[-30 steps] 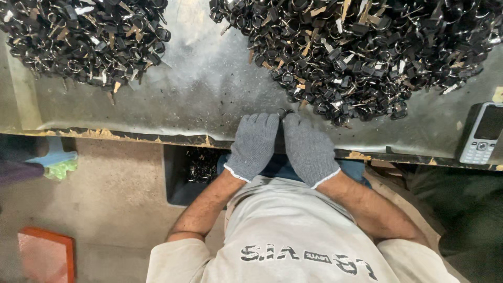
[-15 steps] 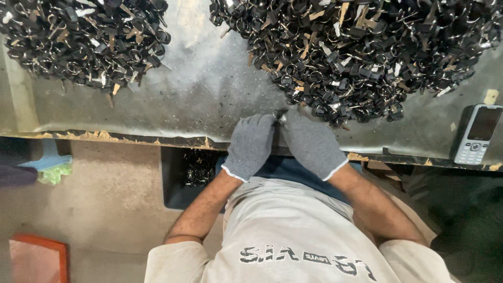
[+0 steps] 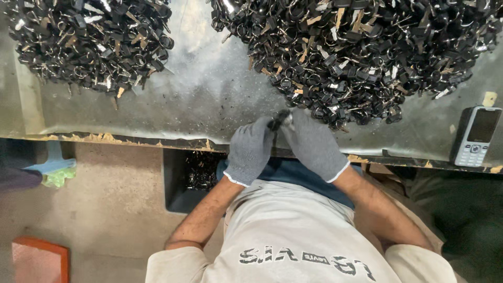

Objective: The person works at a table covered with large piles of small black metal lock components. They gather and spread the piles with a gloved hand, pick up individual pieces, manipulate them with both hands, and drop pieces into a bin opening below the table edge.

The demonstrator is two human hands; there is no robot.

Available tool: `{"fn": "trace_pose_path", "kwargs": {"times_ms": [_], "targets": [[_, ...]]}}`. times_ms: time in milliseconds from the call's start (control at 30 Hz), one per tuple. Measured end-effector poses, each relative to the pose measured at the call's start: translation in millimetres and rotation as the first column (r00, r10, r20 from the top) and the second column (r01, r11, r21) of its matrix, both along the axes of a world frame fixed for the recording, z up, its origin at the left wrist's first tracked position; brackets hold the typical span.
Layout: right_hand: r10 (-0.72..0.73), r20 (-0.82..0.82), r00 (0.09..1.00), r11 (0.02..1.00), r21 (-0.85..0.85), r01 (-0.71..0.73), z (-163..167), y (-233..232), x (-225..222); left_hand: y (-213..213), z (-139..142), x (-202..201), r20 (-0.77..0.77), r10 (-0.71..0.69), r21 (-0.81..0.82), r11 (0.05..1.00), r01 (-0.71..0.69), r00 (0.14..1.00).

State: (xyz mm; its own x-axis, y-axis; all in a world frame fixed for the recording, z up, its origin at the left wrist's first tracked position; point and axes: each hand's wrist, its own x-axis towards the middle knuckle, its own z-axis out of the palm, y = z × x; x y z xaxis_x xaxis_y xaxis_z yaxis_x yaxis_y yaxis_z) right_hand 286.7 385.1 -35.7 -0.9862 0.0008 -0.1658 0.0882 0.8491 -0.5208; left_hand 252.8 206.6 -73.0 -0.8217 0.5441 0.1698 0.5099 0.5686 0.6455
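Meeting at the near edge of the grey metal worktable (image 3: 209,99), the two hands in grey knitted gloves come together over one small black part with a shiny metal bit (image 3: 279,120). The left hand (image 3: 250,149) points up and slightly to the right, with its fingers bent around the small part from the left side. The right hand (image 3: 314,144) points up and to the left, and its fingertips close on the same part from the right. So both hands grip this piece between them, and it sits just above the table edge, very near the lower rim of the big heap of black rings and clips with tan tags (image 3: 361,52).

Both forearms are bare and run down from the gloves toward the body, the left one more steep, the right one more to the side. The person wears a pale grey shirt.

A second, smaller heap of the same black parts (image 3: 89,42) lies at the far left of the table, well apart from the hands. A small silver push-button phone (image 3: 477,136) rests on the table at the right. Under the table edge a dark bin with more black parts (image 3: 196,173) stands just beside the left forearm.
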Motion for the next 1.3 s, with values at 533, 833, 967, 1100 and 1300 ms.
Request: {"fn": "trace_pose_path", "kwargs": {"times_ms": [533,833,967,1100,1300], "targets": [[0.154,0.106,0.982,0.985,-0.101,-0.143,-21,-3,18,-1,-14,6,-0.080,-0.030,-0.031,0.999,0.028,0.996],[-0.050,0.066,0.997,0.999,0.023,0.048,-13,-12,21,-2,-15,6,-0.096,-0.044,-0.047,0.998,0.040,0.994],[0.009,0.332,0.943,0.981,0.179,-0.073,-4,-9,18,1,-7,10,-0.097,-0.033,-0.063,0.998,0.027,0.995],[0.062,-0.074,0.995,0.997,-0.044,-0.065,-1,4,21,-6,15,13,-0.019,-0.108,-0.023,0.994,0.108,0.994],[0.086,0.240,0.967,0.992,-0.109,-0.061,-8,1,50,-23,35,-12,-0.038,-0.110,0.035,0.993,0.111,0.993]]}}
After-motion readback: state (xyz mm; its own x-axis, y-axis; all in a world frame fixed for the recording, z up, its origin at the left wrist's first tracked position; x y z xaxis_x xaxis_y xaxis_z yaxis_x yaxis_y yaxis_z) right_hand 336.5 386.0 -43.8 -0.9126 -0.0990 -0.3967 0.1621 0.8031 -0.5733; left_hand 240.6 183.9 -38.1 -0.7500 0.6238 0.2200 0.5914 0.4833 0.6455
